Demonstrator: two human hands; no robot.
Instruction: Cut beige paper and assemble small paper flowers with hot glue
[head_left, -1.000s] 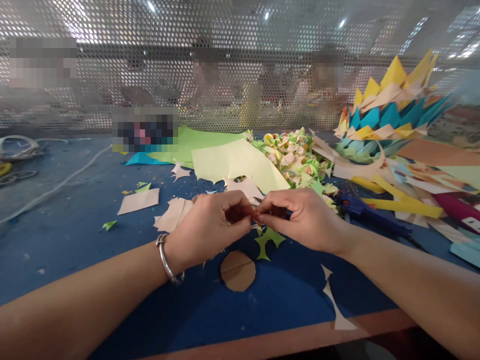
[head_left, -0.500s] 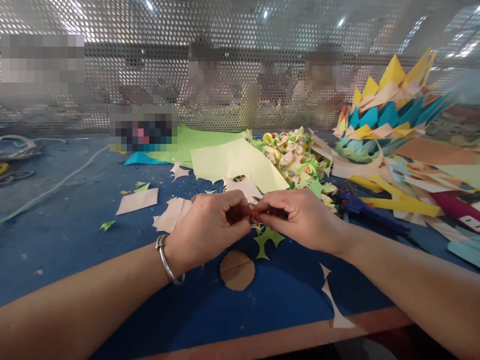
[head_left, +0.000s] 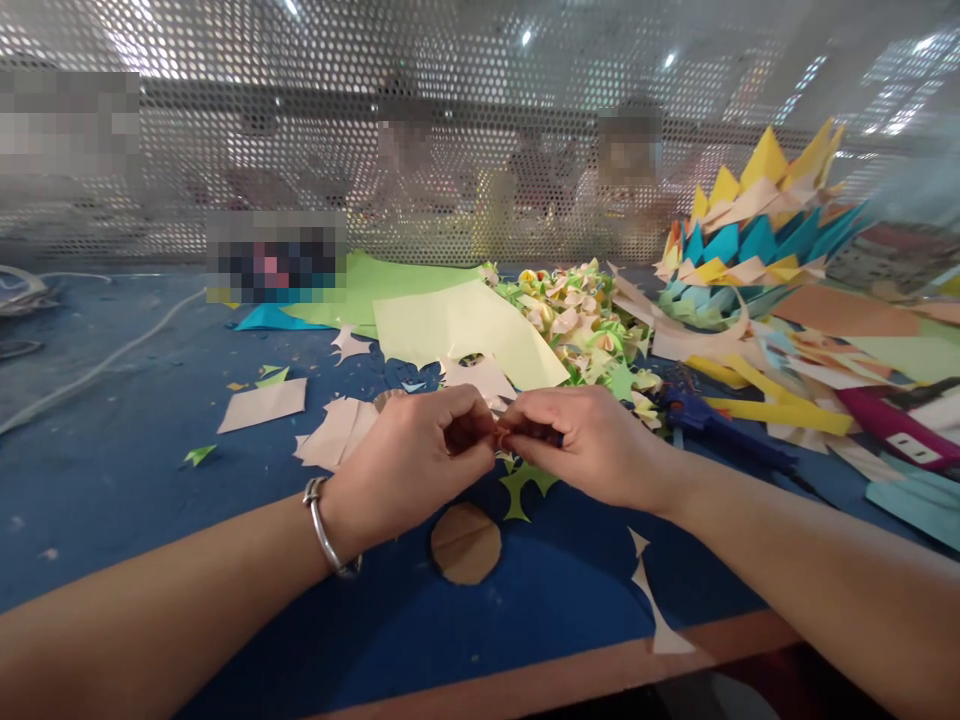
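Orange paper piece (head_left: 501, 436) pinched between both hands' fingertips (head_left: 487, 432)

A small orange paper piece (head_left: 501, 434) is almost wholly hidden between the fingertips of the left hand (head_left: 409, 462) and right hand (head_left: 592, 445); its shape cannot be told. Both forearms run off the bottom edge.

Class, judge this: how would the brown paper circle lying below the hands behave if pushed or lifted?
The brown paper circle looks thin and creased, so probably light and floppy. Lying flat on the blue table, it would likely slide, not roll.
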